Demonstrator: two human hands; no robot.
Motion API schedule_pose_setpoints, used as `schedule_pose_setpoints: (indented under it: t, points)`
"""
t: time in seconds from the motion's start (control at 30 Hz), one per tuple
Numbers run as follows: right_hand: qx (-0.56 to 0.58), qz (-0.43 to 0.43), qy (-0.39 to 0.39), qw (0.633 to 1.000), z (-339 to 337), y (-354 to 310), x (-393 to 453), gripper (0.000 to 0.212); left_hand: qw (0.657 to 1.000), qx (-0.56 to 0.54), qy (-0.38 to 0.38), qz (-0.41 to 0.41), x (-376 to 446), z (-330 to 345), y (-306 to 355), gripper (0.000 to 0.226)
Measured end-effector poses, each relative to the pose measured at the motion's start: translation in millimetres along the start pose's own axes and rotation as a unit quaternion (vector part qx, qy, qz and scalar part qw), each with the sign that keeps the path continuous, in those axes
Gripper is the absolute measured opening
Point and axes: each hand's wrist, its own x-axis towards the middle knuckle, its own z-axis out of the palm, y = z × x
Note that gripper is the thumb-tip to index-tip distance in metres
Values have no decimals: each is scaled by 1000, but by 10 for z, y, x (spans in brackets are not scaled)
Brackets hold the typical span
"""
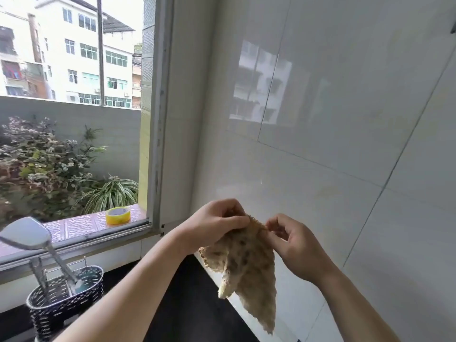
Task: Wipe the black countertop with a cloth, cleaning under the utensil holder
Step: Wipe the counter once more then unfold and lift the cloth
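A beige, nubbly cloth [246, 270] hangs in the air in front of the white tiled wall, above the black countertop [190, 309]. My left hand [217, 223] pinches its top edge on the left. My right hand [293, 245] pinches the same edge on the right, fingers curled around it. The cloth droops in folds below both hands. The utensil holder [61, 302], a black perforated metal basket, stands on the counter at the lower left below the window, holding a metal spatula [27, 233] and other utensils.
A roll of yellow tape [118, 215] lies on the pink window ledge outside the open window. The window frame [158, 119] meets the white tiled wall [333, 119] at the counter's back corner. Plants and buildings lie beyond.
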Motion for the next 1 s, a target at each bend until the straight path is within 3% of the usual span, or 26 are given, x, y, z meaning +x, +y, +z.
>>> schedule_pose_setpoints:
  t: [0.33,0.7,0.83,1.0]
  points:
    - [-25,-37,184,982,-980,-497,88,7,994,-63,14,93,620,296,984,12]
    - [-36,-23,263,964,-1878,-893,298,10,982,-70,74,161,1125,484,1947,15]
    - [-186,-101,355,910,-2126,-1063,359,8,974,-72,106,187,1263,582,2306,14]
    - [-305,-213,449,812,-2439,-1220,559,9,960,-90,144,224,1437,633,2764,15]
